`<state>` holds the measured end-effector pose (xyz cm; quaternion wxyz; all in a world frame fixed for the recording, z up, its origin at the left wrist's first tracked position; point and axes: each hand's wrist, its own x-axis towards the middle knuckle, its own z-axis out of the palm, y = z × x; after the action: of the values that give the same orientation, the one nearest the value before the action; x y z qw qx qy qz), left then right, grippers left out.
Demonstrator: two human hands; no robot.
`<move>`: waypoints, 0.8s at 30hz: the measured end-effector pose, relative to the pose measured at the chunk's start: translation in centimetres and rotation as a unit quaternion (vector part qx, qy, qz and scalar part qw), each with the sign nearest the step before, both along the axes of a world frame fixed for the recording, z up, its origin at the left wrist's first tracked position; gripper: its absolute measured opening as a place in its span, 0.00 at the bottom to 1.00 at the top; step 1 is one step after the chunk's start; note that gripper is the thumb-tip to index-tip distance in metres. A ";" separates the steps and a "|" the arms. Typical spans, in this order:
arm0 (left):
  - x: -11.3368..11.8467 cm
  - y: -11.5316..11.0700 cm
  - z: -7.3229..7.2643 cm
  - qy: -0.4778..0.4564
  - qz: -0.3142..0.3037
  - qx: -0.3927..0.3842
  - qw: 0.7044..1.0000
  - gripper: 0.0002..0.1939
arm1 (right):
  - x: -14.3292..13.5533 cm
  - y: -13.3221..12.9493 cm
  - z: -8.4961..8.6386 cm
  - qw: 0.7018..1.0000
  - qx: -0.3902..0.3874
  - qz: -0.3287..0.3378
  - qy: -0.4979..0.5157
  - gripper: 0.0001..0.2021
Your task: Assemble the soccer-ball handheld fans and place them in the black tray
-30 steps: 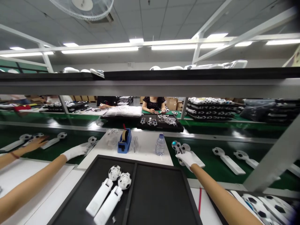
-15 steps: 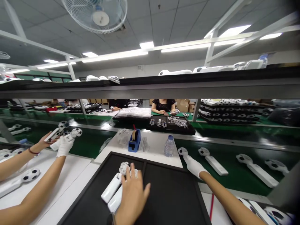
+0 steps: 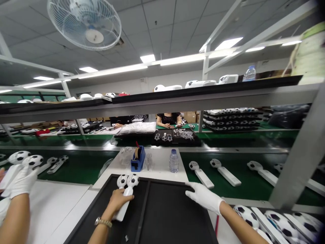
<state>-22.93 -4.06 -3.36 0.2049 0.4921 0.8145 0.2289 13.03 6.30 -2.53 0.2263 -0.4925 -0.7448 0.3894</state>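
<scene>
In the head view, my left hand (image 3: 118, 200), bare and with a watch at the wrist, is closed around the white handle of a soccer-ball handheld fan (image 3: 126, 202). A second fan, its ball head (image 3: 122, 181) showing, lies close beside it, its handle mostly hidden by my hand. Both are over the left compartment of a black divided tray (image 3: 175, 217). My right hand (image 3: 204, 197), in a white glove, reaches over the tray's right edge with fingers stretched out and nothing held. Nearest to it is a fan (image 3: 203, 176) on the green belt.
More fans (image 3: 225, 173) lie along the green belt (image 3: 236, 157). A blue tape dispenser (image 3: 137, 159) and a water bottle (image 3: 174, 161) stand behind the tray. A co-worker's gloved hand (image 3: 24, 181) holds a fan at left. Several ball-headed pieces (image 3: 281, 223) fill the lower right.
My left hand went from spread over the two fans to gripping one, and they now point more away from me. My right hand has drawn back from a fan on the belt. The view shifted.
</scene>
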 end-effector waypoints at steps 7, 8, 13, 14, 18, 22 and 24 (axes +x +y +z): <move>10.4 1.5 4.3 -0.426 -0.208 0.139 0.869 0.29 | -2.6 -5.0 4.6 0.955 -0.178 0.158 0.177 0.29; 12.0 1.5 5.1 -0.530 -0.237 0.149 0.800 0.29 | -3.0 -5.7 5.6 0.938 -0.174 0.184 0.238 0.28; 17.1 0.9 8.8 -0.697 -0.239 0.153 0.658 0.24 | -3.6 -7.2 8.4 0.847 -0.209 0.202 0.446 0.19; 17.6 0.8 9.1 -0.700 -0.209 0.153 0.665 0.23 | -3.4 -7.1 8.4 0.836 -0.227 0.183 0.465 0.19; 17.9 0.9 8.8 -0.713 -0.047 0.145 0.684 0.17 | -2.7 -6.0 7.1 0.817 -0.306 0.072 0.483 0.12; 17.2 2.1 8.0 -0.730 0.020 0.139 0.668 0.13 | -1.9 -4.9 6.1 0.803 -0.294 -0.048 0.516 0.10; 17.2 2.8 7.7 -0.757 0.007 0.134 0.639 0.12 | -1.8 -4.5 6.0 0.777 -0.303 -0.077 0.547 0.12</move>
<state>-5.68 -1.27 4.36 0.6803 0.1624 0.3384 0.6295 11.21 1.81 3.46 0.4635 -0.2956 -0.2991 0.7800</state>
